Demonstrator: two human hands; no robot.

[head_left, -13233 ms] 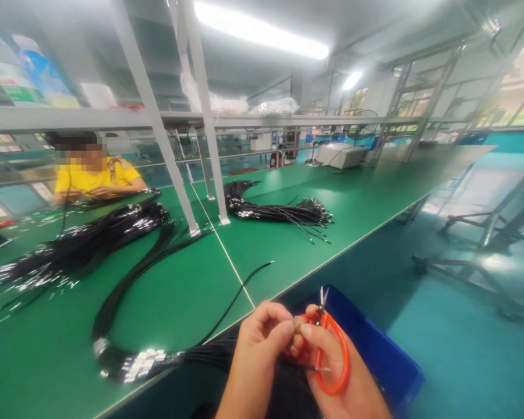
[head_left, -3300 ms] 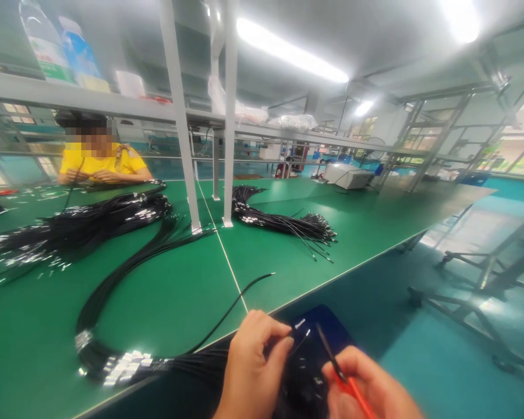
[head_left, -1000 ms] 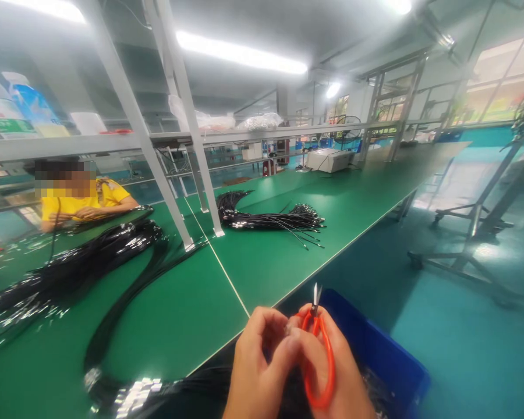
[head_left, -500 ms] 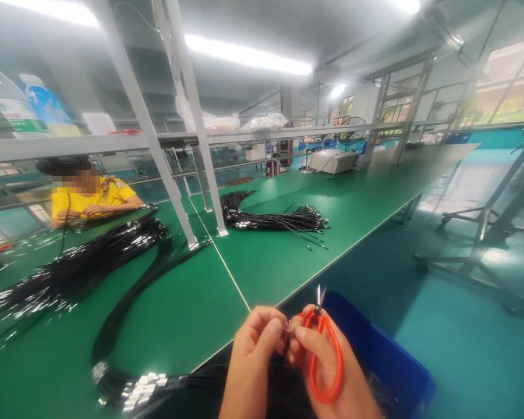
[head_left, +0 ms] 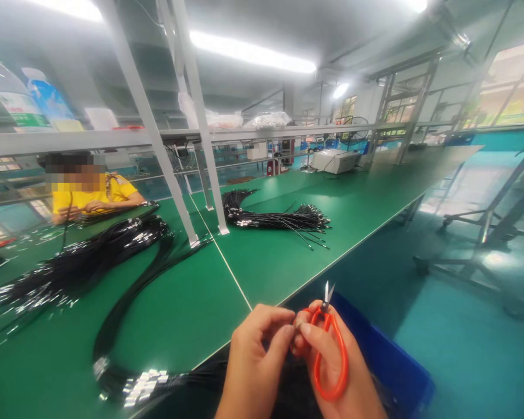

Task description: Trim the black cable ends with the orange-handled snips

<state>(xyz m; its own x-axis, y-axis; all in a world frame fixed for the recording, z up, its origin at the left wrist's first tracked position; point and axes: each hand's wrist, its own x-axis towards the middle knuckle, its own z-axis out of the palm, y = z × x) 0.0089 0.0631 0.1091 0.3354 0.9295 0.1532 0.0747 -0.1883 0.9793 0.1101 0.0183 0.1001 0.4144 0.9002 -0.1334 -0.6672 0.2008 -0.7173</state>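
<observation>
My right hand [head_left: 327,343] holds a pair of scissors [head_left: 344,364] with orange-red handles, its short blades pointing up and slightly parted. The thumb and forefinger of that hand also pinch together near the fingertips of my left hand [head_left: 262,343]. My left thumb and forefinger are closed on something too small to make out. Both hands are at the table's front edge. To their left, a long bundle of black cables [head_left: 117,320] with shiny silver ends curves over the green table [head_left: 192,311] and runs down towards my lap.
More black cable bundles lie at the left [head_left: 100,256] and beyond the metal posts [head_left: 279,220]. A blue bin [head_left: 388,361] stands below the table edge at right. Across the table, a person in a yellow top [head_left: 98,201] handles cable. Bottles [head_left: 48,96] stand on the shelf overhead.
My hands and the scissors have shifted slightly to the right in view. The left fingers have come closer to the right fingertips. The cable bundles lie as before.
</observation>
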